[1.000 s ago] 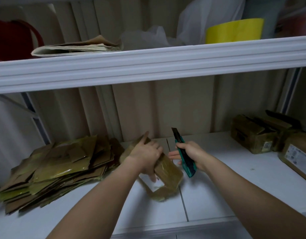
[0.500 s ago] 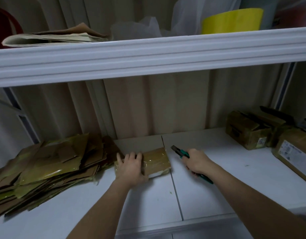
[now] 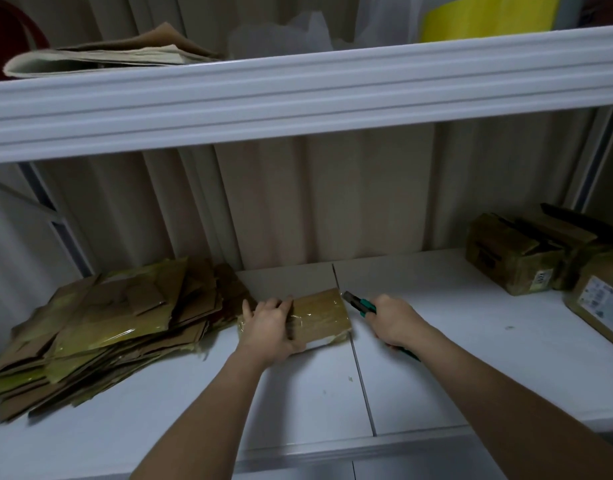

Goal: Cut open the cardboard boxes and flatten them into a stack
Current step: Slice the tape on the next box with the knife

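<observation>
A flattened, tape-covered cardboard box (image 3: pixel 320 315) lies on the white shelf (image 3: pixel 436 341) in the middle. My left hand (image 3: pixel 270 323) presses flat on its left half, fingers straight. To its right, my right hand (image 3: pixel 393 320) grips a green utility knife (image 3: pixel 358 303) whose tip points at the box's upper right corner. A messy stack of flattened boxes (image 3: pixel 107 323) lies at the left, its edge just beside the pressed box.
Uncut cardboard boxes (image 3: pixel 512 254) stand at the far right, one with a white label (image 3: pixel 602 303). An upper white shelf (image 3: pixel 298 88) juts out overhead, holding folded paper (image 3: pixel 107 57), plastic wrap and a yellow item (image 3: pixel 488 19).
A second ago I held the box up in my left hand with the knife raised. The box now lies flat on the shelf under my left hand, and the knife is lowered beside it.
</observation>
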